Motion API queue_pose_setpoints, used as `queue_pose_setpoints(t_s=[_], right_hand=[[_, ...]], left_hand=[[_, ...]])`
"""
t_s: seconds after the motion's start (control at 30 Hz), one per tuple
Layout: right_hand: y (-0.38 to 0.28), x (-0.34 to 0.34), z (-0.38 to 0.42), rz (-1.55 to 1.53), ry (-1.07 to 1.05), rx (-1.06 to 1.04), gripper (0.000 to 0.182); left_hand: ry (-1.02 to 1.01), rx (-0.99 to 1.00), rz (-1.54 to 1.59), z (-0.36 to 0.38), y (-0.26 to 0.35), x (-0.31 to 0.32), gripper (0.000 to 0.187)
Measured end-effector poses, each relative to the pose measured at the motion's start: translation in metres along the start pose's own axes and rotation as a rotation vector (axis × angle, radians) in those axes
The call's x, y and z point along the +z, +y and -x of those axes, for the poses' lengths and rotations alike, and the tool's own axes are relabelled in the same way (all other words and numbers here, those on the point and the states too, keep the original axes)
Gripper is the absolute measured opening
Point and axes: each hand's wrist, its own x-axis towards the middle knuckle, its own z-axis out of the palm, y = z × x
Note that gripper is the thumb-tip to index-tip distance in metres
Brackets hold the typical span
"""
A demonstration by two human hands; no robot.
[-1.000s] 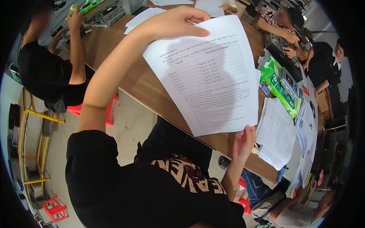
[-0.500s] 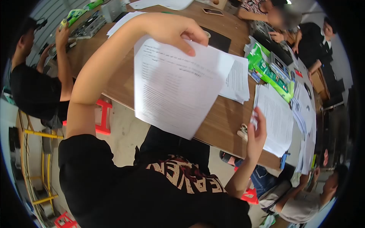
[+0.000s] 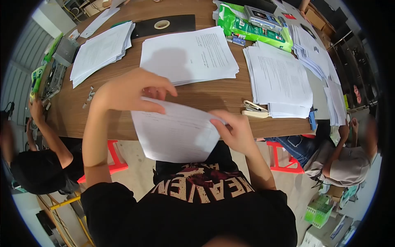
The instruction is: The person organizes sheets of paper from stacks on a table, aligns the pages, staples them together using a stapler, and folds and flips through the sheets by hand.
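Observation:
Printed sheets of paper (image 3: 177,133) hang between my hands, tilted in front of my shirt below the table's front edge. My left hand (image 3: 133,90) is at their upper left, thumb lying over the front and bent fingers beyond the top edge. At the upper right corner, my right hand (image 3: 233,128) pinches the sheets with its thumb in front. Behind them on the wooden table lies a stack of printed paper (image 3: 189,55), shaded on its left half. A cream stapler (image 3: 255,110) rests to the right of my right hand.
Further paper stacks lie at left (image 3: 101,51) and right (image 3: 279,76). A tape roll (image 3: 161,25) sits on a black board. A green packet (image 3: 247,31) carries a metal-cased device. Small pale pieces (image 3: 89,96) lie left. People sit at both sides, near red stools (image 3: 284,158).
The sheets have come down and nearer my body. My right hand, apart from them before, now grips their corner. My left hand has lowered, and the view has turned.

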Motion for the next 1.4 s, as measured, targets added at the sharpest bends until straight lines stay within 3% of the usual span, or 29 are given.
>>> queue_pose_setpoints(t_s=[0.03,0.07,0.13,0.17,0.23,0.27,0.33,0.37,0.47,0.63,0.77,0.9,1.03,1.07,1.13,1.17,1.23,1.3,1.37,1.4], right_hand=[[0.004,-0.001,0.011,0.025,0.055,-0.047,0.016],[0.01,-0.003,0.02,0.022,0.063,-0.035,0.016],[0.02,-0.01,0.036,-0.028,0.139,0.101,0.017],[0.023,-0.013,0.04,-0.069,0.187,0.12,0.018],[0.036,-0.016,0.045,-0.142,0.217,0.216,0.019],[0.039,-0.016,0.045,-0.214,0.244,0.305,0.019],[0.038,-0.013,0.041,-0.263,0.268,0.302,0.02],[0.038,-0.013,0.041,-0.242,0.266,0.316,0.021],[0.043,-0.015,0.043,-0.239,0.236,0.353,0.022],[0.048,-0.008,0.048,-0.505,0.213,0.425,0.02],[0.05,-0.012,0.048,-0.514,0.092,0.44,0.025],[0.044,-0.015,0.022,-0.584,0.025,0.202,0.037],[0.024,-0.018,-0.026,-0.608,0.043,-0.031,0.042],[0.022,-0.02,-0.035,-0.604,0.046,-0.032,0.042],[0.019,-0.025,-0.048,-0.271,-0.033,0.059,0.039],[0.017,-0.029,-0.051,-0.227,-0.05,0.175,0.031],[0.021,-0.029,-0.048,-0.225,0.021,0.154,0.029],[0.037,-0.03,-0.043,-0.225,0.112,0.131,0.025],[0.041,-0.031,-0.04,-0.335,0.171,0.12,0.024],[0.042,-0.032,-0.039,-0.437,0.226,0.11,0.023]], left_hand=[[0.074,0.011,0.088,0.008,-0.012,0.005,0.049],[0.06,0.014,0.091,0.014,-0.028,0.01,0.049],[0.317,0.138,0.767,0.019,-0.058,0.029,0.063],[0.307,0.136,0.772,0.014,-0.067,0.041,0.063],[0.368,0.24,1.437,0.002,-0.073,0.067,0.076],[0.361,0.236,1.443,-0.002,-0.08,0.081,0.076],[0.483,0.08,1.129,-0.012,-0.073,0.094,0.065],[0.405,-0.07,0.935,-0.012,-0.069,0.094,0.049],[0.33,-0.204,0.836,-0.021,-0.049,0.08,0.037],[0.325,-0.205,0.662,-0.031,-0.048,0.071,0.036],[0.236,-0.246,0.462,-0.037,-0.036,0.041,0.04],[0.081,-0.122,0.146,-0.048,-0.028,-0.001,0.041],[0.077,0.004,-0.08,-0.068,0.003,-0.012,0.035],[0.097,0.055,-0.093,-0.074,0.01,-0.009,0.036],[0.125,0.112,-0.109,-0.071,0.02,-0.012,0.037],[0.146,0.122,-0.136,-0.061,0.025,-0.017,0.037],[0.171,0.124,-0.157,-0.034,0.017,-0.02,0.038],[0.514,0.07,-0.021,0.009,-0.016,-0.021,0.046],[1.002,0.08,0.15,0.039,-0.061,0.0,0.061],[1.122,0.077,0.391,0.05,-0.087,0.017,0.072]])
